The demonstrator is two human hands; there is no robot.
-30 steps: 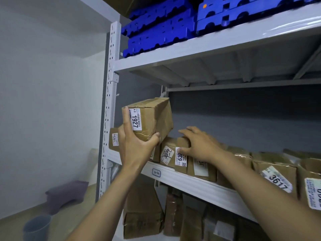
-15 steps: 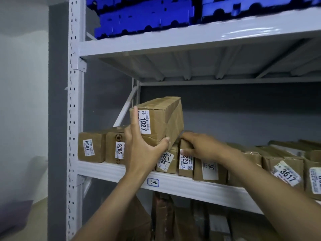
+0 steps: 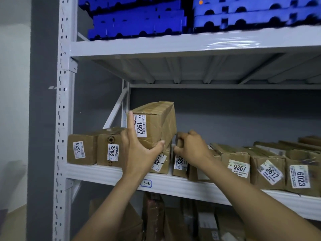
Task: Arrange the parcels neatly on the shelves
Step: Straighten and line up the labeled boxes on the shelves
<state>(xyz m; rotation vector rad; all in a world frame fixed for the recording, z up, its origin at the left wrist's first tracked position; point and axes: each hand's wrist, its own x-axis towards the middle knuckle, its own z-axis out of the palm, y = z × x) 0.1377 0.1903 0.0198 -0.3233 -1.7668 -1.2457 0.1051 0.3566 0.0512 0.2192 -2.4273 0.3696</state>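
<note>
Two hands work at centre frame: our left hand [image 3: 139, 153] holds the box marked 1927 [image 3: 156, 122] over the row on the shelf [image 3: 191, 186], while our right hand [image 3: 191, 150] grips the top of the parcel marked 632 [image 3: 179, 164].

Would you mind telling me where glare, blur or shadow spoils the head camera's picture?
Head view: glare streaks the upper shelf beam; the blue pallets look slightly smeared; the lower parcels sit in shadow; the label on parcel 1927 reads sharply.
</note>
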